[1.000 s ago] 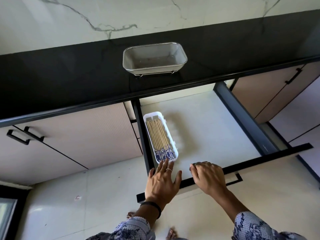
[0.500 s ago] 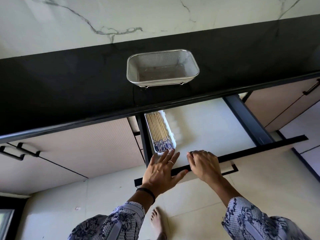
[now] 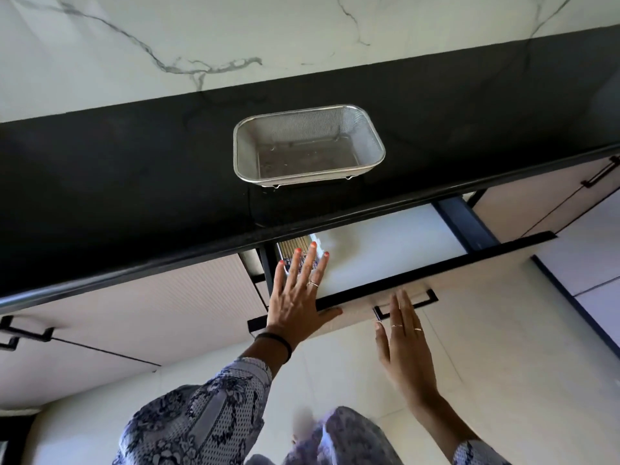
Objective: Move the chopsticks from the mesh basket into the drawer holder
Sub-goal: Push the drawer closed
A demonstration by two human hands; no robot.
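Observation:
The steel mesh basket (image 3: 308,146) stands on the black countertop (image 3: 117,182) with nothing inside it. Below it the drawer (image 3: 385,253) is only partly out. The white holder with the chopsticks (image 3: 295,245) lies at the drawer's left side, mostly hidden under the counter edge and behind my fingers. My left hand (image 3: 297,297) is flat with straight fingers over the drawer's front edge, fingertips above the holder. My right hand (image 3: 407,344) is flat with straight fingers against the drawer front, next to the black handle (image 3: 429,295).
Closed cabinet fronts with black handles sit to the left (image 3: 23,332) and right (image 3: 600,174) of the drawer. A marble wall (image 3: 235,38) rises behind the counter. Pale floor tiles lie below.
The drawer has slid further in, so the holder is nearly covered by the counter. My right hand left the drawer's top edge and now lies flat on its front.

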